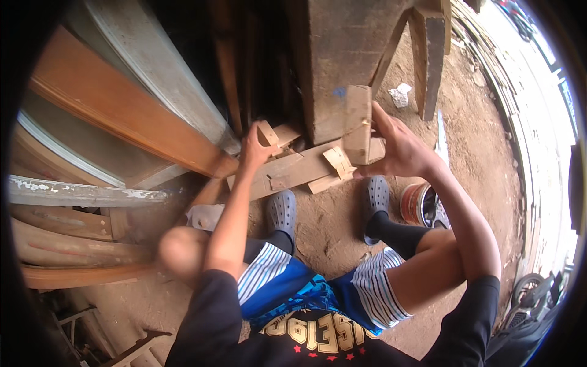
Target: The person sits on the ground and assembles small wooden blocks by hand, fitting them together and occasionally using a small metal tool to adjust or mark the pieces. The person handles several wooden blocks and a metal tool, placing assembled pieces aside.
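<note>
My right hand grips a rectangular wooden block by its right side, holding it upright above the right end of a plank. My left hand is closed round a smaller wood offcut near the plank's left end. The pale plank lies low in front of my feet. Across its right part rests a short scrap of wood, with another thin piece beneath the plank's near edge. The right hand's fingertips are partly hidden behind the block.
Large wooden boards and frames lean at the left. A heavy wooden bench with splayed legs stands ahead. A bucket holding tools sits beside my right foot, and a saw blade stands behind it. Crumpled white litter lies on the dirt.
</note>
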### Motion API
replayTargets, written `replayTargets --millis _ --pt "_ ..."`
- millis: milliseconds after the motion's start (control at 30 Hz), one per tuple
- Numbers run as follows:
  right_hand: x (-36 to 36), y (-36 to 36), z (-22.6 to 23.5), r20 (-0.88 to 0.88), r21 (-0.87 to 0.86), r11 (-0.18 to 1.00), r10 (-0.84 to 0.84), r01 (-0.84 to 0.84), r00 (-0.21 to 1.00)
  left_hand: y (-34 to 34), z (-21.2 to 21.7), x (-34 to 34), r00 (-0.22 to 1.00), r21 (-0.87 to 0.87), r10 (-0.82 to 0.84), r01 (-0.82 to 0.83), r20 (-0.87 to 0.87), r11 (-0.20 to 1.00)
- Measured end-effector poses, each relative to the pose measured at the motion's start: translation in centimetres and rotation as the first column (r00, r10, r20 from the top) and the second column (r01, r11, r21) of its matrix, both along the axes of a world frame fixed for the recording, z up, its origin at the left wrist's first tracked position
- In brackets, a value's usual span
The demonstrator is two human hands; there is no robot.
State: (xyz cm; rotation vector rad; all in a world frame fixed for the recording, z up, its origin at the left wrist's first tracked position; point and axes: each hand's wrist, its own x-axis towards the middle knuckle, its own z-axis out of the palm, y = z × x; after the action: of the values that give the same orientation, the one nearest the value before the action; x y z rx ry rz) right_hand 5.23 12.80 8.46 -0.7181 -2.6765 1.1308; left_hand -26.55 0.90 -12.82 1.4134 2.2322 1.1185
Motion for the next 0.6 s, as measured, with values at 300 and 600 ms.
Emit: replayTargets --millis 300,600 --pt "-1.2 -0.1 1.8 -0.114 0.121 0.987 -0.095 0.109 0.989 -4.7 14.5 -2.2 0.999 0.116 -0.047 0.044 0.018 0.992" --pt "-2.6 -1.2 5.8 -0.365 -0.137 0.989 -0.004 -0.05 0.931 -8.9 25.7 0.8 0.929 0.447 -0.3 0.178 0.217 0.877"
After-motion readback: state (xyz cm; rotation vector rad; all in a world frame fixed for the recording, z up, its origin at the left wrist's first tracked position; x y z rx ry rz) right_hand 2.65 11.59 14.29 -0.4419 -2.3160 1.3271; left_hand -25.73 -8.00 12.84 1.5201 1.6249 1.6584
